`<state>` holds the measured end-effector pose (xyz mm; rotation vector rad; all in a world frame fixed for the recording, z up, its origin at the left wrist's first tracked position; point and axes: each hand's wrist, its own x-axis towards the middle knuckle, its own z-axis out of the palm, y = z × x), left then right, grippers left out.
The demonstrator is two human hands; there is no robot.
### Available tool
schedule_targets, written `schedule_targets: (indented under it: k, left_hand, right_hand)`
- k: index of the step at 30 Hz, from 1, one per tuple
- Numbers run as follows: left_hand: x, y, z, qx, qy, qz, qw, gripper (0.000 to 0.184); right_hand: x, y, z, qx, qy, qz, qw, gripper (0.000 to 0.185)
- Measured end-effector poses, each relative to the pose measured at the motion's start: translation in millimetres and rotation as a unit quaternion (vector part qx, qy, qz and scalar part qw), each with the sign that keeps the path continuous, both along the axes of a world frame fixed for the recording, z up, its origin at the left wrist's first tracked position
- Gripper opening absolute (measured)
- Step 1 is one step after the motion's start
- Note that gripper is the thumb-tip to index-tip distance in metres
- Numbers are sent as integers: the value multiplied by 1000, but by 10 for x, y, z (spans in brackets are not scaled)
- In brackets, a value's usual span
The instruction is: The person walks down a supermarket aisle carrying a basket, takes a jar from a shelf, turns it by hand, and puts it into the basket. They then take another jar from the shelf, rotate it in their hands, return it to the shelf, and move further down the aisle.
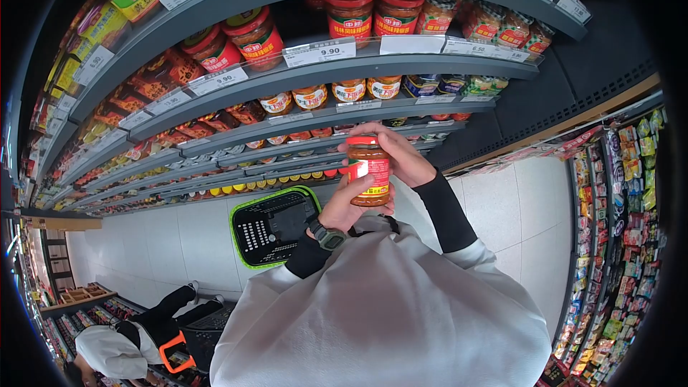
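A glass jar of red-brown sauce (370,172) with a red lid and a red label is held upright in front of my chest. My left hand (351,202), with a watch on its wrist, wraps round the jar's lower part, thumb across the label. At the top, my right hand (390,147) curls over the red lid and the jar's far side; some of its fingertips are hidden. Beyond the jar are store shelves, where similar red-lidded jars (349,18) stand above a price label (319,52) reading 9.90.
A black shopping basket (313,204) with a green rim is on the tiled floor (154,240) below my left arm. Another person (118,347) with an orange-handled basket (172,352) is at lower left. Shelves of packaged goods (631,193) line the right.
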<state>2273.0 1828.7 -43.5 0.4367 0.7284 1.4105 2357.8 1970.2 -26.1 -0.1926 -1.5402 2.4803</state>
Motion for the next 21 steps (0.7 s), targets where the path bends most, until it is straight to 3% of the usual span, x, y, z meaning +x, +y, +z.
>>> schedule_targets:
  k: [21]
  left_hand:
    - [5, 17, -73, -6, -9, 5, 1000, 43]
  right_hand:
    - [15, -24, -26, -6, -12, -16, 1000, 56]
